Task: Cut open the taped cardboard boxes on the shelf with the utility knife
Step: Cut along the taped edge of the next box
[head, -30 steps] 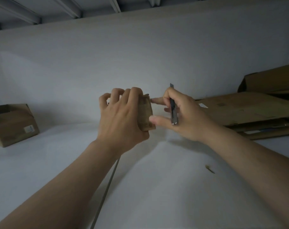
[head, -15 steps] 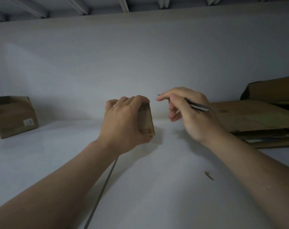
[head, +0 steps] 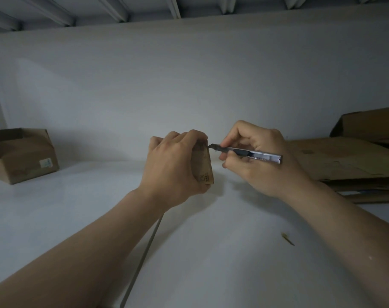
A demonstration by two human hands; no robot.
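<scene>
Knife [head: 251, 153] tip at gripped box [head: 204, 166] corner

White shelf [head: 78, 218] bears open box [head: 22, 156]; flattened cardboard [head: 344, 161] right.

- small box [head: 204, 165]: tan-brown cardboard with one dark printed square mark near its lower end.
- utility knife [head: 255, 154]: silver metal body, black slider, dark grey blade.
- shelf [head: 211, 252]: plain white, crossed by one dark grey seam [head: 144, 258].
- wall [head: 189, 85]: plain pale grey-white.
- open box [head: 22, 158]: brown, with a pale label bearing a blue mark.
- flattened cardboard [head: 344, 161]: brown, unpatterned.
- scrap [head: 288, 239]: olive-brown.
</scene>
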